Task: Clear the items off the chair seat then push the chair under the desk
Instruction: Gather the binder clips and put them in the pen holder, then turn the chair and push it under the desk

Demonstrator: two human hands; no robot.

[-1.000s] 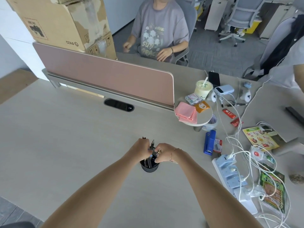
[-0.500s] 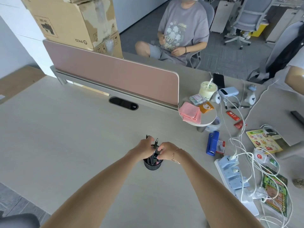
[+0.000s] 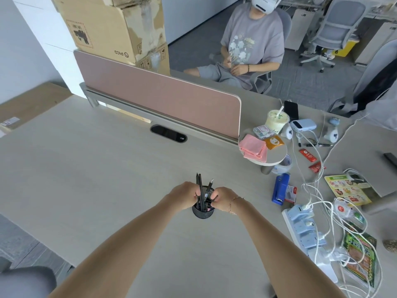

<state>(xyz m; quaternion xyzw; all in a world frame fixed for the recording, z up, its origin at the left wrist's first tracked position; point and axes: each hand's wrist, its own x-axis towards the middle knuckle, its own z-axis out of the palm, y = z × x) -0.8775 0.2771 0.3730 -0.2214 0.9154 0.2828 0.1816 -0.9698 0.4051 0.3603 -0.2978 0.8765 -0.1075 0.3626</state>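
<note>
Office desks and a pink divider panel point(image 3: 159, 97) fill the room ahead of us, and our work sits on the pale desk point(image 3: 86, 173) top. Between our two hands stands the black mesh pen cup point(image 3: 203, 210), upright on the desk, its pens point(image 3: 200, 190) pointing up and slightly away from us. Our left hand point(image 3: 182, 195) curls against the cup's left rim, fingers closed round the pens; our right hand point(image 3: 222, 198) pinches at the right rim, fingers bunched on a pen. Both hands are equally near, nearly touching each other. A grey shape point(image 3: 25, 280) low to our left may be the chair; we cannot tell. We judge the chair push comes once we let go.
</note>
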